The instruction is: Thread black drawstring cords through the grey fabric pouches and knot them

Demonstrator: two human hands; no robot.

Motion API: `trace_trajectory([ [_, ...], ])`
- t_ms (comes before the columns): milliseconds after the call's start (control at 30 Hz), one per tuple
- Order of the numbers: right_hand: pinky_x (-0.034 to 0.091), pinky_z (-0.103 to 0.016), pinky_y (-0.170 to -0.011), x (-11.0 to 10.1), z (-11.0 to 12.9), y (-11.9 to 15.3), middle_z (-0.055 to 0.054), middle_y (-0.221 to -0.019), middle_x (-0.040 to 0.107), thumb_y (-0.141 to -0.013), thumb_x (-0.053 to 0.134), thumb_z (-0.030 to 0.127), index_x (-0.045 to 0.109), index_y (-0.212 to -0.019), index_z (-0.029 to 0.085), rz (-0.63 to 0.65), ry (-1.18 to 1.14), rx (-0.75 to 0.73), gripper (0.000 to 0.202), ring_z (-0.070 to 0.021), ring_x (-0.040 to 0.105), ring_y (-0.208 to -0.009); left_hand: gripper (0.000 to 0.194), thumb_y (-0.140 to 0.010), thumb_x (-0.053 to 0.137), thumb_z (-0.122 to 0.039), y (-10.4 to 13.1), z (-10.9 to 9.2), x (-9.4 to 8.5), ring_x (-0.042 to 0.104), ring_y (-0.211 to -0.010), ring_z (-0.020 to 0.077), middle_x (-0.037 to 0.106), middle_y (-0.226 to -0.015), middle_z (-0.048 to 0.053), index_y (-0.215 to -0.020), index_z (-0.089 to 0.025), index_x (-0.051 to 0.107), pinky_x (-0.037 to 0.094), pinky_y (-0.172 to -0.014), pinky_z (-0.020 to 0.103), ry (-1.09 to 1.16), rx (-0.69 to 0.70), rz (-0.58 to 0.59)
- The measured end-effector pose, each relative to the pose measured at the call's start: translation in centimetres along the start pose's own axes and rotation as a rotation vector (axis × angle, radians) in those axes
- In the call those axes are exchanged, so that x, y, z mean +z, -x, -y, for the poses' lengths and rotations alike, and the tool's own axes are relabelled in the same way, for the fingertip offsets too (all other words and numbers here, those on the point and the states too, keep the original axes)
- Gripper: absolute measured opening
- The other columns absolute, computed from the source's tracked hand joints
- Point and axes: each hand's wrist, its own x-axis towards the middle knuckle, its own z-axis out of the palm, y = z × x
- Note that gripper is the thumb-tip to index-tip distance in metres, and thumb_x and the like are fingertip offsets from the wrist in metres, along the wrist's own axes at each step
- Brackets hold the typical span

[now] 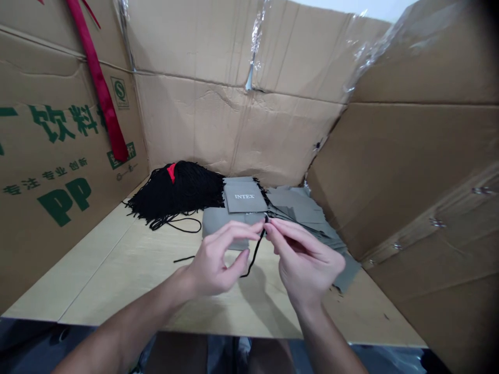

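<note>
A thin black cord (pixel 257 246) hangs down in front of me, its upper end between my two hands. My right hand (pixel 310 259) pinches that end between thumb and fingertips. My left hand (pixel 222 254) reaches in from the other side; its fingertips touch or nearly touch the cord's top, and its thumb stands apart from the fingers. Just beyond the hands lies a stack of grey cards (pixel 245 197), the top one printed INTEX. More grey tags (pixel 300 208) spread behind and beside my right hand.
A big bundle of black cords (pixel 183 187) with a red tie lies at the back left. Cardboard walls (pixel 195 119) enclose the pale tabletop (pixel 128 280) on three sides. A red ribbon (pixel 99 83) hangs on the left wall.
</note>
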Motion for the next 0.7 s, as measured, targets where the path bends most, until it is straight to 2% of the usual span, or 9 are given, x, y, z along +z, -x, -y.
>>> trace_trajectory([
  [67, 0.06, -0.031, -0.059, -0.4, -1.3, -0.4, -0.006, -0.083, 0.076, -0.073, 0.076, 0.02, 0.077, -0.079, 0.021, -0.024, 0.042, 0.0, 0.006, -0.0201, 0.071, -0.07, 0.035, -0.086, 0.052, -0.008, -0.2, 1.5, 0.3, 0.059, -0.12, 0.0256, 0.064, -0.126, 0.015, -0.118, -0.021, 0.055, 0.05, -0.098, 0.042, 0.155, -0.167, 0.01],
  [133, 0.059, -0.031, -0.06, -0.8, -2.9, -0.9, -0.006, -0.08, 0.076, -0.073, 0.076, 0.02, 0.077, -0.077, 0.019, -0.057, 0.053, 0.019, 0.004, -0.0196, 0.07, -0.069, 0.031, -0.087, 0.053, -0.013, -0.1, 4.0, 0.7, 0.062, -0.115, 0.0257, 0.069, -0.117, 0.014, -0.117, -0.021, 0.055, 0.049, -0.097, 0.042, 0.191, -0.316, 0.02],
  [233, 0.06, -0.032, -0.063, -1.3, -5.1, -1.8, -0.007, -0.079, 0.076, -0.072, 0.076, 0.023, 0.077, -0.077, 0.017, -0.119, 0.08, 0.069, 0.008, -0.0198, 0.071, -0.069, 0.022, -0.083, 0.062, -0.021, 0.8, 8.6, 1.6, 0.065, -0.105, 0.0266, 0.072, -0.108, 0.01, -0.105, -0.021, 0.063, 0.05, -0.089, 0.039, -0.085, -0.517, 0.274],
  [300, 0.061, -0.034, -0.066, -1.6, -5.9, -2.5, -0.007, -0.079, 0.076, -0.072, 0.077, 0.026, 0.077, -0.078, 0.015, -0.171, 0.104, 0.075, 0.013, -0.0206, 0.071, -0.069, 0.031, -0.074, 0.071, -0.025, 1.7, 11.2, 2.2, 0.065, -0.103, 0.0293, 0.071, -0.103, 0.011, -0.104, -0.018, 0.065, 0.05, -0.088, 0.039, -0.286, -0.596, 0.478],
  [333, 0.061, -0.035, -0.066, -1.8, -6.2, -2.8, -0.007, -0.079, 0.076, -0.071, 0.077, 0.027, 0.077, -0.078, 0.015, -0.198, 0.112, 0.07, 0.014, -0.0209, 0.072, -0.069, 0.033, -0.075, 0.071, -0.025, 2.1, 12.1, 2.4, 0.064, -0.104, 0.0293, 0.07, -0.106, 0.012, -0.106, -0.017, 0.065, 0.049, -0.089, 0.038, -0.331, -0.588, 0.558],
  [400, 0.061, -0.035, -0.066, -1.9, -6.4, -3.3, -0.008, -0.078, 0.076, -0.071, 0.076, 0.028, 0.077, -0.077, 0.015, -0.214, 0.118, 0.065, 0.014, -0.0212, 0.072, -0.069, 0.03, -0.079, 0.067, -0.024, 2.6, 13.1, 2.9, 0.063, -0.106, 0.0285, 0.069, -0.11, 0.013, -0.108, -0.017, 0.064, 0.047, -0.091, 0.036, -0.413, -0.555, 0.632],
  [467, 0.061, -0.035, -0.065, -1.8, -6.4, -3.6, -0.007, -0.078, 0.076, -0.072, 0.075, 0.029, 0.077, -0.078, 0.015, -0.187, 0.116, 0.067, 0.015, -0.0207, 0.071, -0.068, 0.023, -0.084, 0.061, -0.022, 2.7, 13.3, 3.2, 0.064, -0.103, 0.027, 0.069, -0.109, 0.013, -0.106, -0.017, 0.064, 0.046, -0.089, 0.034, -0.468, -0.524, 0.66],
  [567, 0.059, -0.033, -0.063, -1.5, -6.5, -3.8, -0.007, -0.079, 0.076, -0.074, 0.074, 0.029, 0.077, -0.08, 0.016, -0.072, 0.133, 0.048, 0.015, -0.0195, 0.07, -0.067, 0.014, -0.087, 0.056, -0.021, 2.7, 13.4, 3.1, 0.067, -0.089, 0.0252, 0.071, -0.096, 0.011, -0.095, -0.019, 0.067, 0.046, -0.083, 0.031, -0.467, -0.511, 0.646],
  [700, 0.057, -0.029, -0.062, -0.7, -6.3, -4.4, -0.005, -0.082, 0.077, -0.079, 0.069, 0.028, 0.078, -0.081, 0.019, 0.203, 0.199, -0.069, 0.012, -0.0175, 0.07, -0.068, 0.017, -0.086, 0.054, -0.018, 2.6, 13.8, 1.9, 0.065, -0.072, 0.0227, 0.07, -0.08, 0.007, -0.096, -0.022, 0.067, 0.045, -0.07, 0.028, -0.404, -0.447, 0.429],
])
